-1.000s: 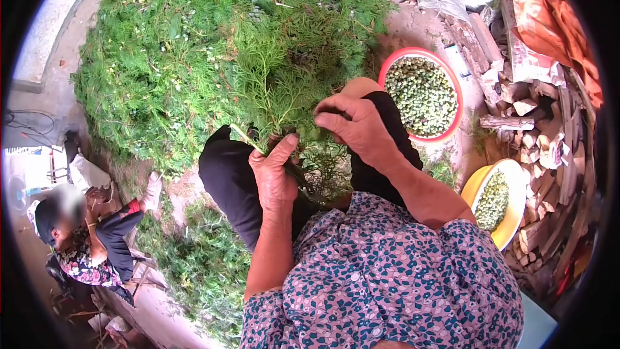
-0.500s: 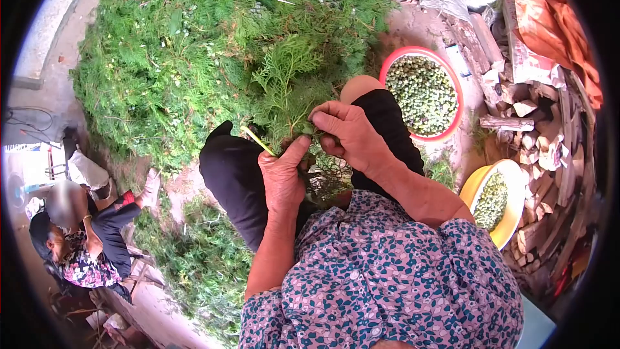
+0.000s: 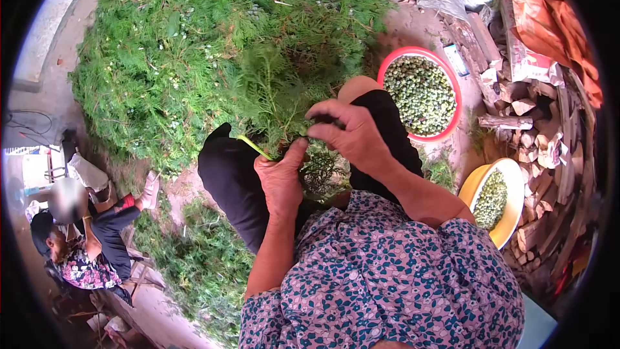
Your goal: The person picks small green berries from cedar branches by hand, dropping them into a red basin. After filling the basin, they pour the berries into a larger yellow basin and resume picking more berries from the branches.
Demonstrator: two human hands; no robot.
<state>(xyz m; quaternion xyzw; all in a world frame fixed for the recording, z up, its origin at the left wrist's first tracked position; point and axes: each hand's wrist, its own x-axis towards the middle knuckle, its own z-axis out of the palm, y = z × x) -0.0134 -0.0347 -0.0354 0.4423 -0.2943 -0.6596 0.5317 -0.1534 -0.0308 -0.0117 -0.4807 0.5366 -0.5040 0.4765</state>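
Between the knees, my left hand (image 3: 282,178) is closed around the lower stems of a leafy evergreen sprig (image 3: 274,100). A thin yellow-green stick (image 3: 256,147) pokes out beside my left thumb, pointing up and left. My right hand (image 3: 354,134) is at the sprig's right side, thumb and forefinger curled toward each other near the stems. What lies between those fingertips is too small and dark to make out. Under the hands, darker sprig pieces (image 3: 320,171) show in the lap.
A large heap of evergreen branches (image 3: 161,58) spreads ahead. At right stand a red-rimmed basin (image 3: 459,100) and a yellow basin (image 3: 516,210), both holding small green cones or berries. Split firewood (image 3: 533,220) is stacked beyond. Another person (image 3: 90,252) sits at left, near more greenery (image 3: 194,258).
My right hand has shifted slightly left, its thumb and forefinger now turned toward the stems. The sprig has tilted a little left, and my left hand has barely moved.
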